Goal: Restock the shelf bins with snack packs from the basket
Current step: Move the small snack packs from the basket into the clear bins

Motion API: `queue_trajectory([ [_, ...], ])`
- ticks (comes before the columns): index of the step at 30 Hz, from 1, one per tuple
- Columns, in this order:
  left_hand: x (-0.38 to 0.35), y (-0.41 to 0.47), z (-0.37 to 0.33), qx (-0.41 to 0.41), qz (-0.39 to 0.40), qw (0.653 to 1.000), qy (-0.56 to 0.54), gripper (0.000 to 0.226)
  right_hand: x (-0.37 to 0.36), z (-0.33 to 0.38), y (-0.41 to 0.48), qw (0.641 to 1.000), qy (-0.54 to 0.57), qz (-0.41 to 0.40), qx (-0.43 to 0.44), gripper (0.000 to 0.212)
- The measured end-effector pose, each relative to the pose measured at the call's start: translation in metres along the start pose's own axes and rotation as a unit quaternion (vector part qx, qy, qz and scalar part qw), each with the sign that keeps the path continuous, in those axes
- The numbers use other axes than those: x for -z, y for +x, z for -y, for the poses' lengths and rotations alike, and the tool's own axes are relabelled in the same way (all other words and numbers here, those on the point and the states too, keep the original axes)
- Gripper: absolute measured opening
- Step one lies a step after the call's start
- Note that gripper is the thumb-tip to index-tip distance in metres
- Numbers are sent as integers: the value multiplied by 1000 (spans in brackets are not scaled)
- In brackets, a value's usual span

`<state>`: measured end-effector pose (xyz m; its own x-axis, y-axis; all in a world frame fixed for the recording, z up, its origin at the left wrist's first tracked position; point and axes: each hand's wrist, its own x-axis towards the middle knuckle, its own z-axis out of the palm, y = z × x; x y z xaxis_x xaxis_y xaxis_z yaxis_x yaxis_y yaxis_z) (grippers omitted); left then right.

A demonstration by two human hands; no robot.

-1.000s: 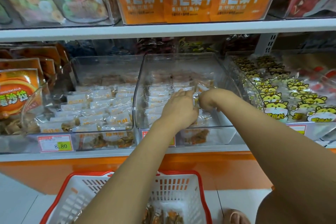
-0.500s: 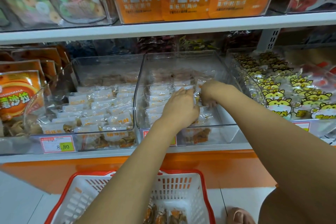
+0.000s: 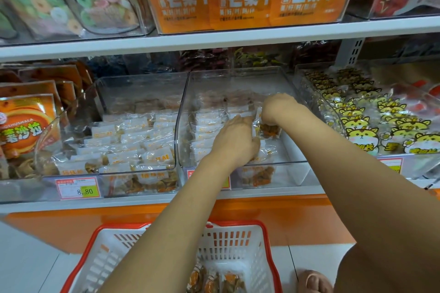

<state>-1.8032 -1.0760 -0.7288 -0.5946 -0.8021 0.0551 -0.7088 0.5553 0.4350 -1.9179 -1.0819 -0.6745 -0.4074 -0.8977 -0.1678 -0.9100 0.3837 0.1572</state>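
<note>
Item: middle clear bin (image 3: 240,71) on the lower shelf, partly filled. Contents: a row of white-labelled packs (image 3: 206,126) stands along its left side from front to back, while its right side shows bare floor toward the front. The right hand (image 3: 277,108) is inside this bin at the rear right of the row, its grip clamped on a snack pack (image 3: 269,129) with orange-brown contents, which hangs upright near the bin floor. The left hand (image 3: 234,140) is inside this bin just left of the right hand and lies against the row. Its fingertips are buried among packs, so I cannot tell whether its grip is closed. The basket (image 3: 269,229), white with a red rim, sits on the floor below this bin with several packs (image 3: 214,280) left at its bottom. The clear bin (image 3: 140,79) to the left holds similar packs and is well filled. The tiger-print bin (image 3: 316,112) to the right looks full. Status, as judged: the restock is under way, with the right half of the middle bin to fill and the basket stock to transfer.
</note>
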Motion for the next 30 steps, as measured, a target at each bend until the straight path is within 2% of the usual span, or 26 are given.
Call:
queue_trajectory([
  [4, -1, 1, 0, 1, -8, 1000, 1, 57, -2, 2, 5, 1000, 22, 17, 7, 24],
  [7, -1, 1, 0, 1, -10, 1000, 8, 55, -6, -1, 11, 999, 39, 13, -12, 34],
  [10, 0, 1, -1, -5, -15, 1000, 15, 54, -10, -5, 15, 1000, -16, 8, -7, 42],
  [14, -1, 2, -1, -9, -20, 1000, 16, 55, -16, -4, 17, 999, -45, -4, 13, 36],
  [16, -2, 3, 0, -8, -24, 1000, 15, 55, -17, -5, 21, 1000, -6, -24, 6, 39],
  [19, -2, 4, 0, -7, -27, 1000, 14, 54, -22, -7, 26, 991, 106, -73, -34, 61],
  [21, -2, 4, 0, -7, -28, 999, 14, 55, -24, -9, 29, 987, 132, -84, -28, 68],
  [27, -3, 5, 0, -7, -35, 999, 10, 53, -30, -8, 19, 994, 91, -56, 38, 54],
  [30, -2, 5, 0, -7, -36, 999, 10, 43, -32, -11, 12, 991, 126, -17, 40, 56],
])
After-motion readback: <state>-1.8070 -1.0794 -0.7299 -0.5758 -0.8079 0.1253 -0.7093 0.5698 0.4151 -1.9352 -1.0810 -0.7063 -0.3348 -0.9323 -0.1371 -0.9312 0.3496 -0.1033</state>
